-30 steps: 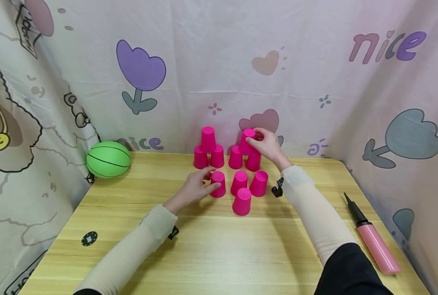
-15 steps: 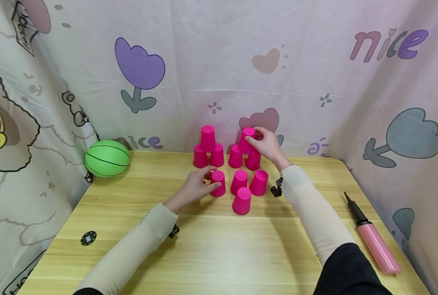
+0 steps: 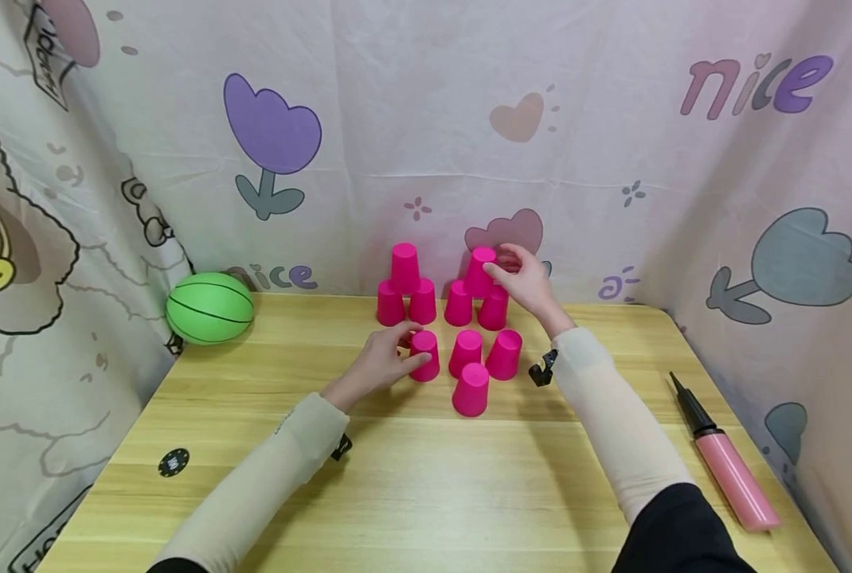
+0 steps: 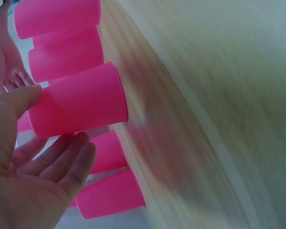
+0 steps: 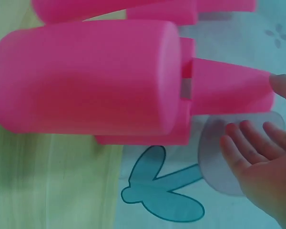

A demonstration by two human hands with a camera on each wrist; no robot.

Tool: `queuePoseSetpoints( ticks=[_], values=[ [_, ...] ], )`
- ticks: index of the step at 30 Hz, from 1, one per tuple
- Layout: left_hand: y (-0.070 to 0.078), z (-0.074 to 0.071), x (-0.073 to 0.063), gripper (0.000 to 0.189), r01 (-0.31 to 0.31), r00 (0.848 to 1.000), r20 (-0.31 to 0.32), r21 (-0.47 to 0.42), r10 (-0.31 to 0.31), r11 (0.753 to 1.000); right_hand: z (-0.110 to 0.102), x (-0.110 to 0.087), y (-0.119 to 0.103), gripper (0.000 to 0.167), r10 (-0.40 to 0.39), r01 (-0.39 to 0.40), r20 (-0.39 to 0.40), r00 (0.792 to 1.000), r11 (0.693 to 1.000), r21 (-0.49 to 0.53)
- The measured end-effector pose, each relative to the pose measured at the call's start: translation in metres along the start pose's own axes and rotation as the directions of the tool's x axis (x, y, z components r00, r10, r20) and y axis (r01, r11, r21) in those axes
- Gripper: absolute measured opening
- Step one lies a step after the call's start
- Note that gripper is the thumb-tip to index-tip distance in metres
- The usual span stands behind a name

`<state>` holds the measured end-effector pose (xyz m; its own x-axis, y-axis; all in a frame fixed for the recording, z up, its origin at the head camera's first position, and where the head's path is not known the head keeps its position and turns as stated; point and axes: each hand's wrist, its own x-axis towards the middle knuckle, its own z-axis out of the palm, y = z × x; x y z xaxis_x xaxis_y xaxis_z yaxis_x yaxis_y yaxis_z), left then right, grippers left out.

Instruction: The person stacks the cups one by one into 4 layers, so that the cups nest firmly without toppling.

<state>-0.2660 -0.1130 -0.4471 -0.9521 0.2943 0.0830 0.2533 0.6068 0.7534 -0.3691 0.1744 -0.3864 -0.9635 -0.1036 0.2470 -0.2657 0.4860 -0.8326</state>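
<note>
In the head view, my left hand (image 3: 372, 364) holds a pink cup (image 3: 424, 342) standing upside down on the table, left of the front group. The left wrist view has the thumb on one side of that cup and curled fingers at the other. My right hand (image 3: 531, 285) is beside the top cup (image 3: 478, 274) of the back right stack, which rests across two lower cups. In the right wrist view its thumb is at the cup's narrow end, and the other fingers are apart from the cup. Several front cups (image 3: 471, 391) stand between the hands.
A similar three-cup stack (image 3: 405, 270) stands at the back left. A green ball (image 3: 209, 309) sits at the far left corner, a black chip (image 3: 173, 462) near the left edge. A pink hand pump (image 3: 736, 477) lies along the right edge. A printed curtain (image 3: 426, 127) hangs behind the table.
My right hand has shifted slightly right, its fingers coming away from the top cup, which stays on its stack. The left hand keeps its place at its cup.
</note>
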Motion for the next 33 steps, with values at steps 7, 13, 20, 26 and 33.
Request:
queuePoseSetpoints(
  ticks=[7,13,20,26,33],
  values=[
    [0.002,0.0,-0.001,0.055,0.022,1.0,-0.011,-0.007,-0.022,1.0,-0.019,-0.027,0.009,0.063,0.018,-0.018,-0.011,1.0,0.999,-0.027],
    [0.007,-0.004,0.001,0.052,-0.008,1.0,-0.025,-0.014,0.007,1.0,-0.03,-0.056,0.018,0.053,0.003,-0.002,0.023,1.0,0.998,-0.067],
    [0.02,-0.018,0.008,0.051,-0.037,0.997,-0.072,-0.012,0.036,0.999,-0.031,-0.084,0.021,0.051,-0.012,0.018,0.078,0.997,0.997,-0.08],
    [0.032,-0.035,0.021,0.049,-0.093,0.989,-0.115,0.01,0.093,0.996,-0.022,-0.099,0.028,0.052,-0.02,0.03,0.128,0.992,0.996,-0.082],
    [0.051,-0.052,0.036,0.049,-0.142,0.975,-0.163,0.053,0.149,0.988,-0.012,-0.108,0.037,0.053,-0.015,0.03,0.165,0.986,0.996,-0.087]
  ],
)
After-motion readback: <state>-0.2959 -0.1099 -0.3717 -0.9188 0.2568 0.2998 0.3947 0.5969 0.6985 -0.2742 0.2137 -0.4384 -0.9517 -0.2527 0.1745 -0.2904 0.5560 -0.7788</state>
